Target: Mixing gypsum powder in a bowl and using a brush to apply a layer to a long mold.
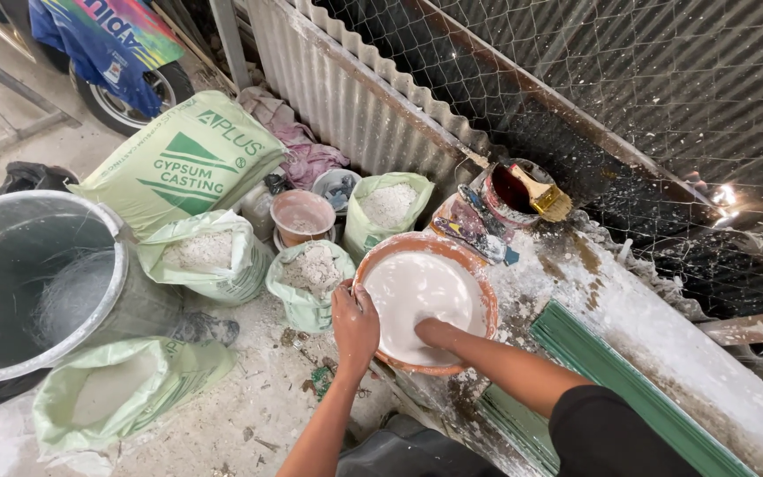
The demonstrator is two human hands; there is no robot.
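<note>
An orange plastic basin (pixel 479 281) full of white liquid plaster (pixel 417 287) sits at the edge of a plaster-crusted bench. My left hand (pixel 354 320) grips the basin's near-left rim. My right hand (pixel 424 331) is plunged into the white mix at the near side, and its fingers are hidden under the surface. My right forearm reaches in from the lower right, with a black sleeve at the elbow.
Several open green sacks of white powder (pixel 207 256) stand on the floor, with a full sealed sack (pixel 183 159) behind. A large grey bin (pixel 41 283) is at left. A paint can with a brush (pixel 523 193) and green strips (pixel 611 380) lie on the bench.
</note>
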